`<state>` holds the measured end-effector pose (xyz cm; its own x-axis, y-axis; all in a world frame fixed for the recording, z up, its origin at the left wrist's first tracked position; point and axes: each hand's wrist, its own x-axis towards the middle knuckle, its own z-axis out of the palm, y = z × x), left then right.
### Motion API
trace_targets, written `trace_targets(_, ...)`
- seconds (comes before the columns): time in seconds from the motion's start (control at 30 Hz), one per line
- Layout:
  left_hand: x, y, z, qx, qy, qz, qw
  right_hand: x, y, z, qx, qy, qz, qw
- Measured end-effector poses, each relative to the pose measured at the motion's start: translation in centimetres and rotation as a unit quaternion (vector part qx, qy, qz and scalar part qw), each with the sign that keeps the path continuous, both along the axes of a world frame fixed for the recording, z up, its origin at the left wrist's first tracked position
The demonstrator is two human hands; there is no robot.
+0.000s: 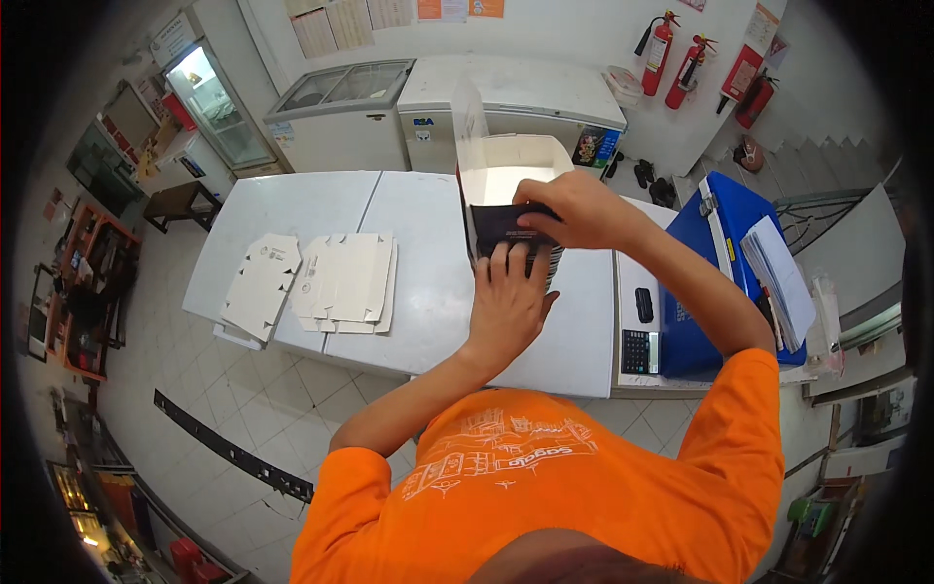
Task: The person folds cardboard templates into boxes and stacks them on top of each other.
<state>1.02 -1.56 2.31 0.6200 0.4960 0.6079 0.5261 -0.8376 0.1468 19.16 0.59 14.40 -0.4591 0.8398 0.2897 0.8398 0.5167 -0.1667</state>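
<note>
- The step in hand looks like putting a stack of dark flat packets (514, 234) into the open white cardboard box (511, 165) on the white table (428, 282).
- The right hand (574, 209) is on top of the stack. Its fingers are curled over the top edge and seem to hold it tight.
- The left hand (508, 302) is under the stack. Its fingers are flat and spread, pressing against the near side, not wrapped around it.
- The stack is at the near edge of the box, partly over the opening. I cannot tell if it already touches the bottom of the box.
- The next move, I think, needs both hands to stay steady and keep the packets together, so none slide out at the side.
- The stack is dark, nearly black, with pale stripes along its lower edge. It looks thin and flat, like many cards pressed together.
- The box is tall with its flaps up, and white inside.
- To the left on the table lie flat white cardboard box sheets (311, 282), not folded yet, well apart from the hands.
- To the right are a black calculator (639, 350) and a big blue cooler box (715, 263).
</note>
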Motion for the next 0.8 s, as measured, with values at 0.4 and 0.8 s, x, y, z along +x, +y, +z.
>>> trace_targets(0.4,-1.1,0.8,0.1,-0.016,0.006,-0.024,1.0,-3.2,2.4,1.6,-0.038,-0.167,0.046,0.984)
trace_targets(0.8,0.8,0.7,-1.3,-0.041,-0.063,-0.064,0.995,-3.5,1.2,-1.2,-0.055,-0.133,0.021,0.989)
